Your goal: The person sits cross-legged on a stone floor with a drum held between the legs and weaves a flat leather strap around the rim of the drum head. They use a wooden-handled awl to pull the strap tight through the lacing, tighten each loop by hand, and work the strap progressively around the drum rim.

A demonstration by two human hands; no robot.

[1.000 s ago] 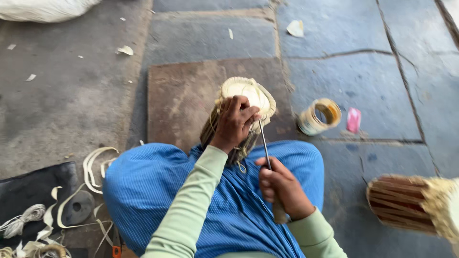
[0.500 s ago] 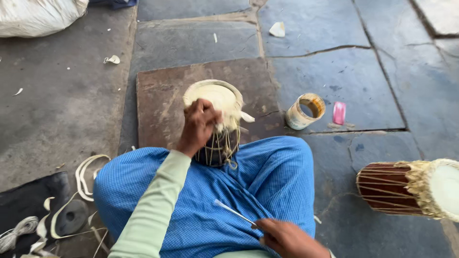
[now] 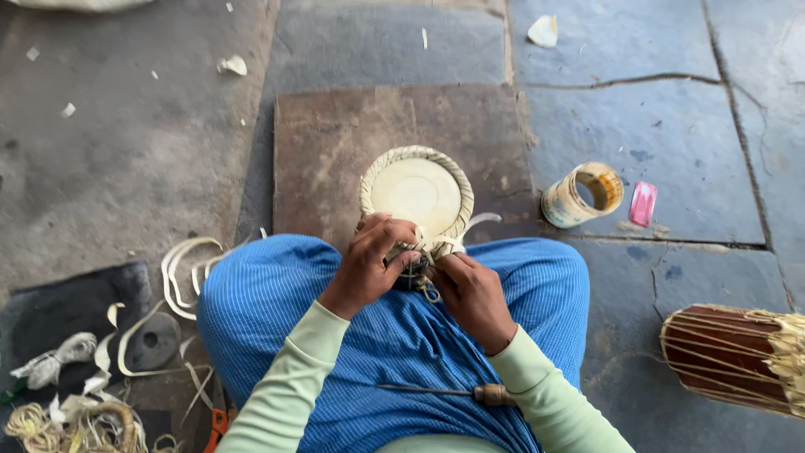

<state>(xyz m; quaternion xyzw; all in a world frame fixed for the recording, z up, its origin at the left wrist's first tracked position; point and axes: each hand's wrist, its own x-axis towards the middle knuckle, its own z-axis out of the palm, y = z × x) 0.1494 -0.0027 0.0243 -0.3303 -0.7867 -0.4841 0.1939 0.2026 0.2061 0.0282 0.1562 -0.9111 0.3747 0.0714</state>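
Both hands work the lacing: the left hand (image 3: 369, 262) and right hand (image 3: 471, 292) pinch pale straps at the near rim of the small drum (image 3: 417, 195), held between the knees over the brown slab (image 3: 335, 143). The awl (image 3: 444, 392) lies on the lap; which strap each grips is probably unclear.

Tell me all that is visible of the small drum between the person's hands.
The small drum stands tilted between the knees, its round pale skin head facing up, ringed by a braided cream strap. Loose strap ends stick out at its near edge. The left hand and right hand both grip the lacing there. Its body is mostly hidden; behind it lies a brown slab.
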